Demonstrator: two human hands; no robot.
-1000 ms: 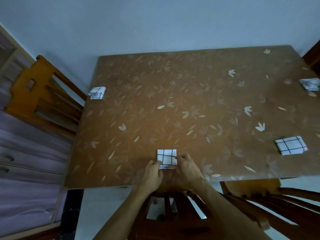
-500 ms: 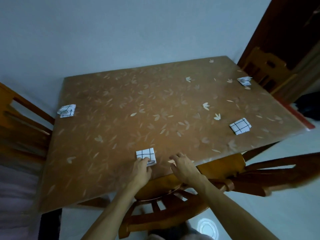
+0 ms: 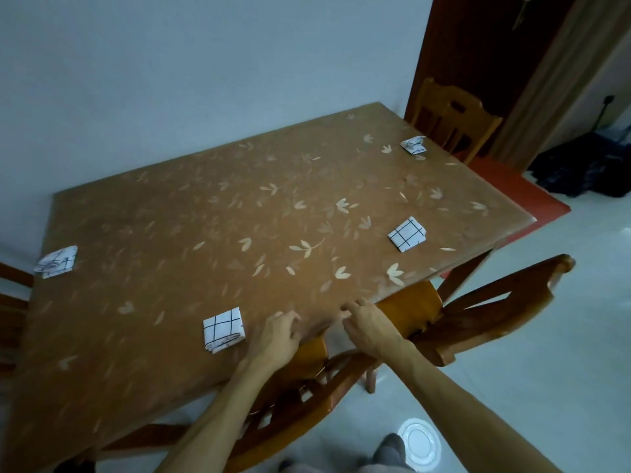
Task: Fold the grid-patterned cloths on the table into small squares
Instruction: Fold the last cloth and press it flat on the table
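Note:
Several white grid-patterned cloths lie folded into small squares on the brown leaf-patterned table (image 3: pixel 205 233). The nearest cloth (image 3: pixel 223 329) sits by the front edge, just left of my left hand (image 3: pixel 278 339), which rests on the table with loose fingers and holds nothing. My right hand (image 3: pixel 367 327) rests empty at the table's front edge. A second cloth (image 3: pixel 407 233) lies at the right, a third cloth (image 3: pixel 414 145) at the far right corner, and a fourth cloth (image 3: pixel 56 261) at the left edge.
A wooden chair (image 3: pixel 495 302) is tucked under the front edge beneath my hands. Another chair (image 3: pixel 454 121) stands at the far right end, beside a dark door. A third chair shows at the left edge. Pale tiled floor lies to the right.
Both hands have let go of the nearest folded cloth and shifted right along the front edge. My view has swung to the right, so the cloth now lies left of my hands.

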